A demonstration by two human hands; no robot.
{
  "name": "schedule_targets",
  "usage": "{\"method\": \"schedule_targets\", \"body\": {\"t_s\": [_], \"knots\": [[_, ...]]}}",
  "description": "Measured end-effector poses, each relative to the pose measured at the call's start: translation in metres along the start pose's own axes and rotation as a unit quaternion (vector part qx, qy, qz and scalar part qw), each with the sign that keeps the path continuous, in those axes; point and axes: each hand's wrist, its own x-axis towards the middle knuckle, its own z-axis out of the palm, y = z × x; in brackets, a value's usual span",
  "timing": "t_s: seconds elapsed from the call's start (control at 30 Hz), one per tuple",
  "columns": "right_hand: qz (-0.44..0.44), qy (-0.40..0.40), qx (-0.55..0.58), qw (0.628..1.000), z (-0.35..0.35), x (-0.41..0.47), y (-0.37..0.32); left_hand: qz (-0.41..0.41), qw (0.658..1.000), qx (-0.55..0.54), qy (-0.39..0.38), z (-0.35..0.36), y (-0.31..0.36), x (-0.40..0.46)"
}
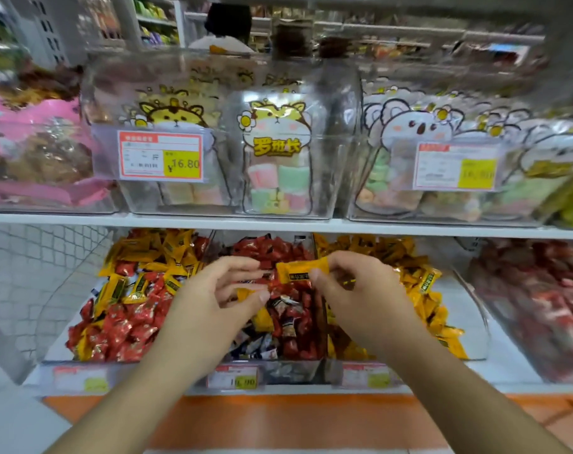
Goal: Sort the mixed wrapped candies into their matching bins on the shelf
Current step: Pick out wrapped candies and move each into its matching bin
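Note:
Three clear bins of wrapped candies stand on the lower shelf. The left bin (62, 322) holds mixed red and yellow candies. The middle bin (298, 368) holds mostly red and dark candies with a few yellow ones. The right bin (471, 326) holds yellow candies. Above the middle bin, my right hand (367, 296) pinches a yellow wrapped candy (299, 270) between thumb and fingers. My left hand (213, 306) hovers beside it with curled fingers around a small yellow candy (245, 293), mostly hidden.
A further bin of red candies (540, 306) sits at the far right. The upper shelf (278, 222) carries clear bins of marshmallow packs with price tags (160, 155). A white mesh panel (33, 273) stands at the left. Orange shelf edge (278, 417) lies below.

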Motion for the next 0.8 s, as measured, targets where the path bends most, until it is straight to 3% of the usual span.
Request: {"method": "schedule_targets", "body": {"t_s": [0.13, 0.23, 0.37, 0.47, 0.57, 0.8], "knots": [[0.092, 0.106, -0.182, 0.973, -0.025, 0.012, 0.031, -0.004, 0.997, 0.068, 0.042, 0.007, -0.003, 0.002], [0.104, 0.08, -0.241, 0.962, -0.026, 0.015, 0.037, 0.011, 0.995, 0.087, 0.047, 0.01, -0.006, 0.002], [-0.008, -0.015, -0.103, 0.995, -0.008, 0.001, 0.008, -0.006, 0.994, 0.068, 0.08, 0.014, -0.004, 0.001], [-0.106, -0.054, -0.086, 0.989, 0.015, -0.012, -0.011, -0.008, 0.991, 0.051, 0.12, 0.016, -0.002, 0.001], [-0.173, -0.029, -0.157, 0.972, 0.033, -0.016, -0.017, -0.021, 0.991, 0.031, 0.126, 0.015, 0.0, -0.002], [-0.196, 0.035, -0.186, 0.962, 0.044, -0.016, -0.011, -0.047, 0.995, 0.027, 0.083, 0.007, 0.002, -0.007]]}}
